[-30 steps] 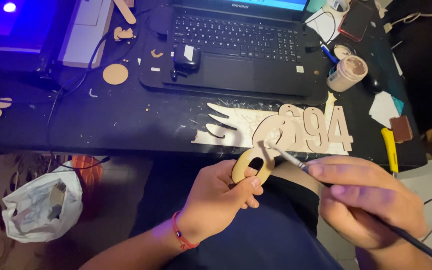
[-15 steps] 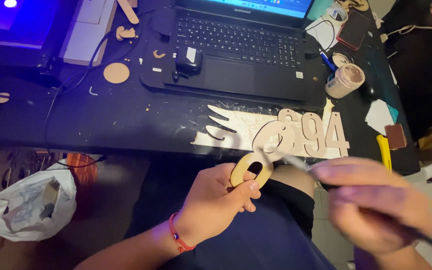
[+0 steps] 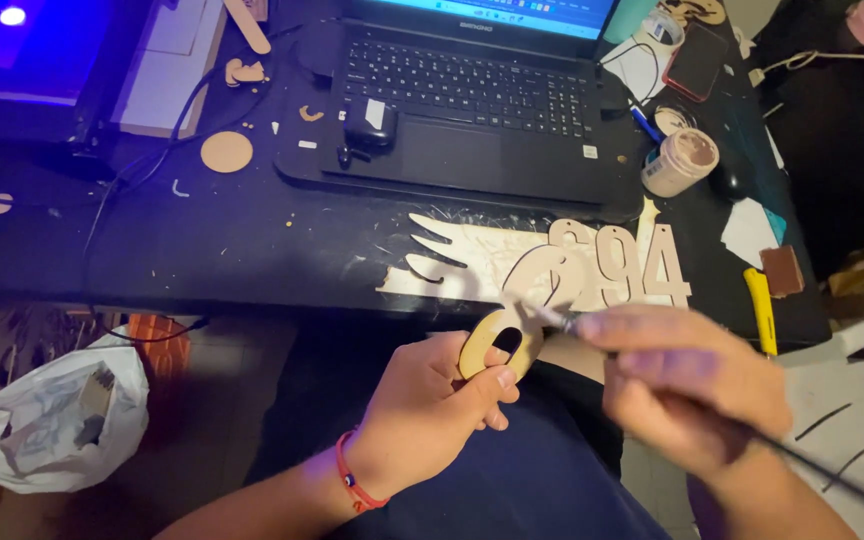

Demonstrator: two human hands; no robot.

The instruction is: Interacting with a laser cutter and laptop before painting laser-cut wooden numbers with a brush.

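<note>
Right hand [image 3: 692, 390] now lower, blurred

Left hand [image 3: 422, 410] fingers pinched closed, right hand [image 3: 692, 385] fingers curled, blurred.

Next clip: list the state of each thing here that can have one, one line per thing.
Left hand: gripping the wooden ring, held upright.
Right hand: holding a thin brush, tip at the ring; blurred.
Laptop: open, screen lit.
Paint jar: lying on its side.
Plastic bag: crumpled on the floor.
</note>
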